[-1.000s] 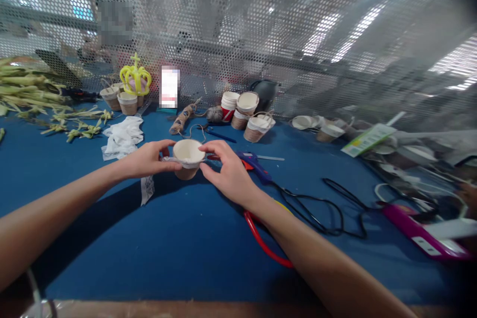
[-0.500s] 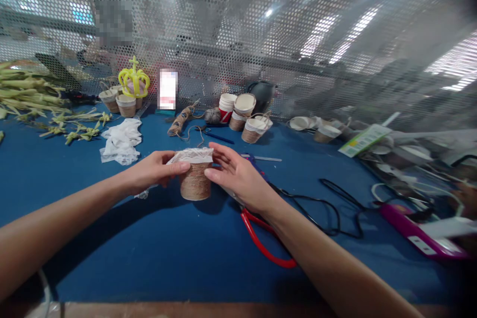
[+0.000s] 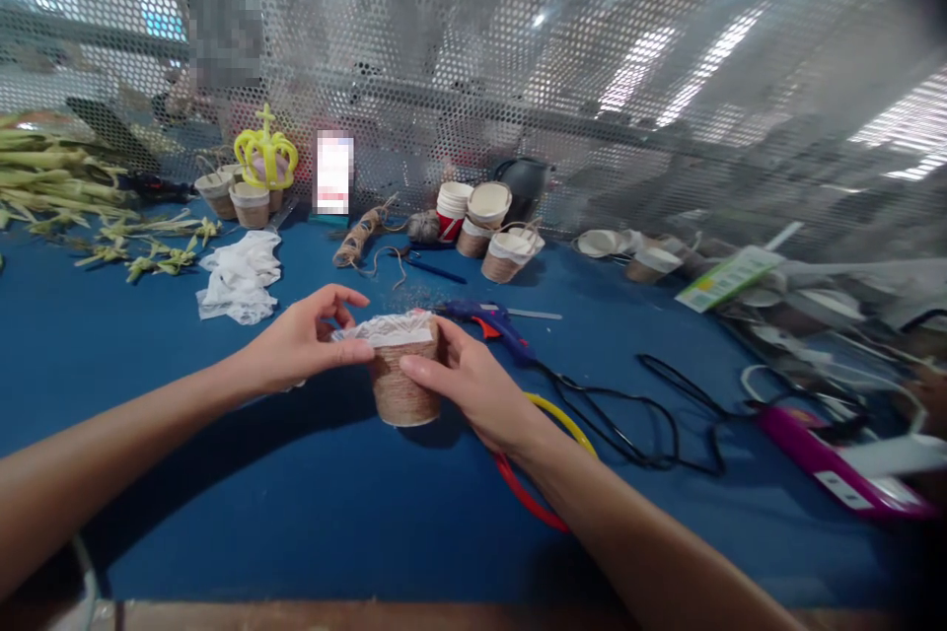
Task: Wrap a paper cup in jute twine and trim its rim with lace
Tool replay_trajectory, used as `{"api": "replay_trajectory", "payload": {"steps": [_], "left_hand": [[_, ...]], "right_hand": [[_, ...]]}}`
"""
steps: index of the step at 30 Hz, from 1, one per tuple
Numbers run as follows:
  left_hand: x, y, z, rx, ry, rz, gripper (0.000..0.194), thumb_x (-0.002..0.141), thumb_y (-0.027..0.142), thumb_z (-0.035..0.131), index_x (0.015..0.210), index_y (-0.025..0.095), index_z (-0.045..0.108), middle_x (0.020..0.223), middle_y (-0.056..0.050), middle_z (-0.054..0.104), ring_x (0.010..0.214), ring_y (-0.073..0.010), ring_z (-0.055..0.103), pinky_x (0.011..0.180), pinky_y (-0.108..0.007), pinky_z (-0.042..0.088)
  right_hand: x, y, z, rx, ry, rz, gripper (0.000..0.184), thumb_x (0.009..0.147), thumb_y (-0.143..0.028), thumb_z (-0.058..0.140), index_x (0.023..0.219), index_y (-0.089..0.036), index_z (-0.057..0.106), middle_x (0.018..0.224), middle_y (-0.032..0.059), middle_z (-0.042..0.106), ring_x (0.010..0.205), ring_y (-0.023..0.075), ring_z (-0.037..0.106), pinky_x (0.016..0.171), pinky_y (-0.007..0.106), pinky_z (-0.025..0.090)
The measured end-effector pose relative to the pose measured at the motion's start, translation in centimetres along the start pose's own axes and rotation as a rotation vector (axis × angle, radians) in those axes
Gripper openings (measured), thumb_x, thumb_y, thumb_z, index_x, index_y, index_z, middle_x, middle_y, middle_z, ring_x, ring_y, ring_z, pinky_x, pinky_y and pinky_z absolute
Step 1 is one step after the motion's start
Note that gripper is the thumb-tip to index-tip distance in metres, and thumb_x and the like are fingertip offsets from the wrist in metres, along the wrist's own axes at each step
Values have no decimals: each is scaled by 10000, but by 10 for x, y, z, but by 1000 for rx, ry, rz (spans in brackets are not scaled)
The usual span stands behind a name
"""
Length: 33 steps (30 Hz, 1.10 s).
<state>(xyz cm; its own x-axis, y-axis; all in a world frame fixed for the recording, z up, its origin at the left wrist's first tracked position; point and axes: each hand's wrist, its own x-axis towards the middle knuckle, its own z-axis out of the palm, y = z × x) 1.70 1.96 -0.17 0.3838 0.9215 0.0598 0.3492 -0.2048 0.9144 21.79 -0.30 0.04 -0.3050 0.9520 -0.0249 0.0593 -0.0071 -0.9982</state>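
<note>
A small cup wrapped in brown twine (image 3: 405, 389) stands a little tilted in front of me, with white lace trim (image 3: 396, 328) round its upper edge. My right hand (image 3: 473, 380) is closed on the cup's right side, thumb across the front. My left hand (image 3: 311, 345) pinches the lace at the upper left, its thumb against the rim and its forefinger raised. Behind the cup lies a blue glue gun (image 3: 492, 320). Scissors with red and yellow handles (image 3: 529, 493) are partly hidden under my right forearm.
Crumpled white lace (image 3: 241, 276) lies to the left. Along the back are twine-wrapped cups (image 3: 507, 256), a twine bundle (image 3: 361, 239), a yellow crown (image 3: 266, 158) and a lit phone (image 3: 332, 173). A black cable (image 3: 628, 454) and a purple power strip (image 3: 829, 473) occupy the right.
The cup has shifted slightly right and towards me with both hands. My left forefinger has lifted off the lace. The glue gun and the yellow scissor handle now show more.
</note>
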Motion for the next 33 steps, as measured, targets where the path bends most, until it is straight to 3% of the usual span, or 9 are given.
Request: {"api": "replay_trajectory", "payload": {"steps": [4,8,10,16,21,26,33], "left_hand": [[0,-3,-5,-55,-71,-18,542,720,507,533,1116,149,442,889,-43,544,713,-146,517,619,-272,401],[-3,-3,0,-220,-283,-40,618,645,415,659,1162,168,428,1089,-90,558,965,-213,531,801,-324,418],[-5,-1,6,-296,-328,-44,601,631,358,686,1143,163,440,1080,-83,569,971,-211,534,815,-323,420],[-8,2,20,-355,-171,-77,520,614,312,692,1049,160,451,971,-52,596,878,-182,553,753,-297,427],[-6,1,22,-316,-28,-148,521,603,368,698,1002,159,436,912,-51,585,806,-176,550,628,-259,414],[-7,2,24,-286,-31,-153,522,608,354,693,1006,150,423,956,-67,563,836,-178,539,630,-256,416],[-7,-3,26,-249,-25,-88,525,609,341,709,1009,169,414,981,-51,556,908,-202,542,770,-326,443]], "right_hand": [[-2,1,-3,22,-4,13,598,649,-301,704,1171,-178,438,1268,107,525,1176,223,478,1022,396,330],[-6,2,-5,-6,-85,36,650,661,-315,704,1219,-186,399,1266,121,520,1159,232,496,1001,415,362],[-7,3,-5,-50,-113,23,682,661,-325,707,1240,-185,374,1264,133,513,1146,239,505,984,429,381],[-5,8,1,-134,-16,-94,614,636,-316,720,1150,-205,403,1181,124,542,1082,231,540,936,428,424],[-11,-2,2,-374,225,-136,316,681,-379,668,878,-193,506,845,37,583,752,164,566,730,358,480],[-15,-12,6,-208,117,-49,206,714,-366,620,770,-187,534,665,-24,527,581,101,488,575,256,431],[-11,-9,8,-50,137,15,183,700,-343,628,693,-176,555,543,-62,463,483,77,384,489,232,328]]}}
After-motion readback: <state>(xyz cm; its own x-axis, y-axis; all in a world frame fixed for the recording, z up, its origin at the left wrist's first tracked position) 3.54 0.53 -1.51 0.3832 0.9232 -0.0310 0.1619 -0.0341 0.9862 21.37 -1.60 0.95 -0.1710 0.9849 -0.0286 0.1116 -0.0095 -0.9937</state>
